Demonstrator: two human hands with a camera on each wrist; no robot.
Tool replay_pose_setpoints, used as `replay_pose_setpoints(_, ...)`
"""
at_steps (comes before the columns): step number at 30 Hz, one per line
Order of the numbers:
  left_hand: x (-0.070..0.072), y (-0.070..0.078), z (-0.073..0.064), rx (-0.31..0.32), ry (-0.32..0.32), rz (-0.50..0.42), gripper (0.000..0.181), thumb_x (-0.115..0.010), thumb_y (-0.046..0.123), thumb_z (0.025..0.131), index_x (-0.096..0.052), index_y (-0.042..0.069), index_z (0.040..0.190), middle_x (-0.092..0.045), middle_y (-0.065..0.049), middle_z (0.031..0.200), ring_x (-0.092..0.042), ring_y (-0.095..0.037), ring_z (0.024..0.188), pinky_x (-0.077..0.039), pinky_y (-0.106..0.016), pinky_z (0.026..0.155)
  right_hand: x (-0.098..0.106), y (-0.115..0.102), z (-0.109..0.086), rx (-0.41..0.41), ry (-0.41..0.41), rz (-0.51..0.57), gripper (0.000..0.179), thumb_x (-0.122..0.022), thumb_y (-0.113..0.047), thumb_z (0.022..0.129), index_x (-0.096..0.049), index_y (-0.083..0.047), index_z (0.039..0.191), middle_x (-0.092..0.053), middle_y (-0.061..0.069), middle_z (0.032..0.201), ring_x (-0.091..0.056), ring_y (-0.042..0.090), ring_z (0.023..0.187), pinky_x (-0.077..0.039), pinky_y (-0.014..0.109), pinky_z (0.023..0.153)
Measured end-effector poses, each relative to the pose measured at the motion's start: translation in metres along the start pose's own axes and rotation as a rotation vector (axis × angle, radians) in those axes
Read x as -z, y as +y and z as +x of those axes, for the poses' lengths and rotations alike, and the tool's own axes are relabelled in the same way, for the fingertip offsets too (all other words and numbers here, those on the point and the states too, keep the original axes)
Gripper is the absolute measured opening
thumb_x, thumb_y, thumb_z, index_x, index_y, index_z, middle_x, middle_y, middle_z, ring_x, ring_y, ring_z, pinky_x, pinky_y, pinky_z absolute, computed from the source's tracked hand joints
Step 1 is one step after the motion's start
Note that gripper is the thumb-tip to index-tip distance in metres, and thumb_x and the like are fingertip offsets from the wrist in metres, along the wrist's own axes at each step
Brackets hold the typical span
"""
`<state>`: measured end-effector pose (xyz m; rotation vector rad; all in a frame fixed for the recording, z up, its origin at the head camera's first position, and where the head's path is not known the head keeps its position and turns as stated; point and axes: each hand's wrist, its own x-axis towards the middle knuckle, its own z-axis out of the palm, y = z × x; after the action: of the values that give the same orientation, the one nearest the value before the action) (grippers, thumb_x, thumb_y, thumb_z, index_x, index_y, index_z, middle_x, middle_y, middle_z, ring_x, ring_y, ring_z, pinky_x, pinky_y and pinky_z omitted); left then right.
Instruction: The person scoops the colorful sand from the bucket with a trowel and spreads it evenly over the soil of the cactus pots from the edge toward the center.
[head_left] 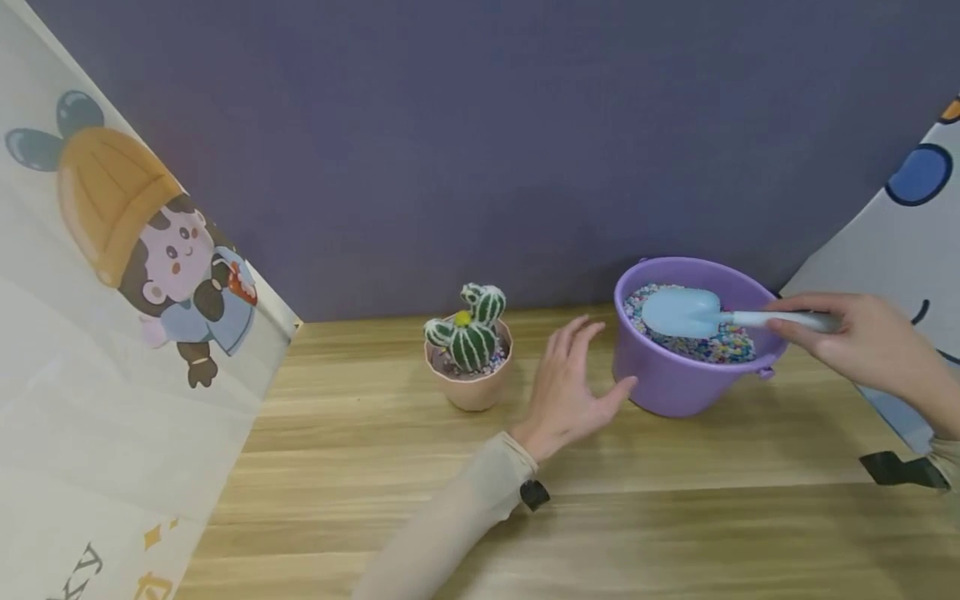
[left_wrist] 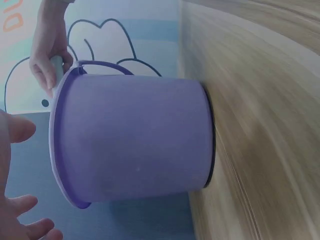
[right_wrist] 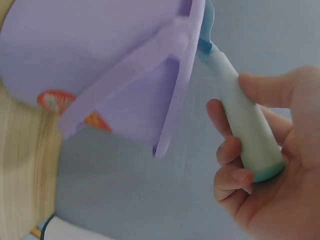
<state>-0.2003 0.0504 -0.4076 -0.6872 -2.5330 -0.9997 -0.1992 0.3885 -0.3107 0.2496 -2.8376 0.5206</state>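
My right hand (head_left: 873, 337) grips the handle (right_wrist: 245, 117) of a light blue toy shovel. The shovel's blade (head_left: 682, 312) is over the mouth of a purple bucket (head_left: 667, 387), above the small multicoloured beads (head_left: 731, 346) inside. To the left of the bucket, my left hand (head_left: 570, 396) has its fingers spread and holds nothing; its thumb points at the bucket's side. Left of that hand stands a peach pot (head_left: 472, 392) with a green, white-striped knitted cactus (head_left: 474, 346) and a yellow flower. Bead-like bits surround the cactus base.
Everything stands on a wood-grain table (head_left: 337, 467). A dark blue-grey wall (head_left: 450, 150) rises close behind the pot and bucket. White panels with cartoon prints flank both sides, the left panel (head_left: 67, 333) being larger in view. The bucket's handle (right_wrist: 120, 70) hangs down its side.
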Motion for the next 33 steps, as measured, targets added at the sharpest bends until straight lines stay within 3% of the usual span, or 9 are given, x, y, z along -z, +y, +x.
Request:
replay_pose_setpoints(3,-0.005,0.002,0.006,0.04,-0.047,-0.02,0.085,-0.074,0.059,0.092,-0.041,0.024,0.162,-0.03,-0.005,0.175,-0.033,-0.024,0.16,-0.038,-0.054,0.127,0.003,0.011,0.0,-0.038,-0.018,-0.02,0.041,-0.072,-0.031,0.102,-0.074,0.006,0.12,-0.073,0.034,0.101,-0.046,0.018,0.062,-0.035,0.027,0.057)
replay_pose_setpoints(5,-0.008,0.003,0.01,0.055,-0.07,-0.043,0.088,-0.072,0.063,0.092,-0.038,0.026,0.164,-0.024,-0.003,0.178,-0.029,-0.025,0.162,-0.037,-0.057,0.127,0.005,0.019,-0.001,-0.05,-0.017,-0.048,0.042,-0.071,-0.03,0.102,-0.073,0.008,0.119,-0.071,0.038,0.105,-0.05,0.023,0.064,-0.04,0.031,0.058)
replay_pose_setpoints(9,-0.012,0.006,0.019,0.074,-0.093,-0.07,0.096,-0.07,0.069,0.09,-0.035,0.023,0.166,-0.02,0.001,0.179,-0.027,-0.024,0.163,-0.036,-0.057,0.127,0.008,0.03,-0.001,-0.034,0.016,-0.116,0.039,-0.07,-0.027,0.101,-0.074,0.008,0.118,-0.071,0.027,0.077,-0.044,0.022,0.058,-0.035,0.033,0.054)
replay_pose_setpoints(15,-0.019,0.01,0.035,0.093,-0.105,-0.055,0.102,-0.072,0.071,0.088,-0.032,0.02,0.167,-0.026,0.001,0.178,-0.033,-0.02,0.16,-0.039,-0.049,0.126,0.018,0.031,0.007,-0.008,0.095,-0.186,0.035,-0.071,-0.017,0.094,-0.071,0.013,0.113,-0.065,0.021,0.067,-0.04,0.022,0.055,-0.03,0.031,0.05)
replay_pose_setpoints(18,-0.022,0.013,0.043,0.089,-0.099,-0.022,0.103,-0.073,0.071,0.088,-0.034,0.017,0.167,-0.029,0.001,0.176,-0.038,-0.019,0.157,-0.04,-0.043,0.126,0.024,0.028,0.011,0.009,0.117,-0.218,0.036,-0.07,-0.015,0.091,-0.07,0.015,0.111,-0.056,0.008,0.057,-0.037,0.022,0.05,-0.028,0.032,0.048)
replay_pose_setpoints(20,-0.024,0.014,0.046,0.085,-0.098,0.004,0.103,-0.073,0.071,0.087,-0.035,0.016,0.166,-0.031,0.002,0.176,-0.039,-0.019,0.155,-0.041,-0.04,0.125,0.026,0.025,0.013,0.0,0.104,-0.235,0.038,-0.07,-0.016,0.091,-0.069,0.015,0.112,-0.054,0.006,0.057,-0.037,0.022,0.05,-0.029,0.032,0.048)
replay_pose_setpoints(26,-0.024,0.015,0.047,0.078,-0.1,0.041,0.105,-0.071,0.073,0.088,-0.033,0.018,0.168,-0.031,0.005,0.176,-0.041,-0.016,0.153,-0.042,-0.037,0.124,0.023,0.023,0.014,-0.049,-0.031,-0.276,0.045,-0.067,-0.024,0.097,-0.067,0.014,0.121,-0.065,0.018,0.07,-0.043,0.026,0.056,-0.038,0.036,0.051)
replay_pose_setpoints(29,-0.023,0.015,0.048,0.077,-0.101,0.042,0.105,-0.071,0.074,0.088,-0.032,0.018,0.168,-0.031,0.005,0.176,-0.042,-0.016,0.152,-0.042,-0.037,0.123,0.017,0.02,0.017,0.011,-0.068,-0.287,0.045,-0.067,-0.028,0.099,-0.071,0.012,0.119,-0.071,0.02,0.076,-0.054,0.028,0.06,-0.05,0.044,0.054)
replay_pose_setpoints(33,-0.023,0.015,0.047,0.08,-0.111,0.035,0.105,-0.07,0.074,0.088,-0.032,0.019,0.169,-0.03,0.006,0.176,-0.041,-0.016,0.153,-0.042,-0.038,0.124,0.003,0.012,0.02,0.092,-0.074,-0.248,0.043,-0.071,-0.028,0.097,-0.075,0.01,0.115,-0.064,0.007,0.062,-0.052,0.021,0.058,-0.048,0.039,0.053)
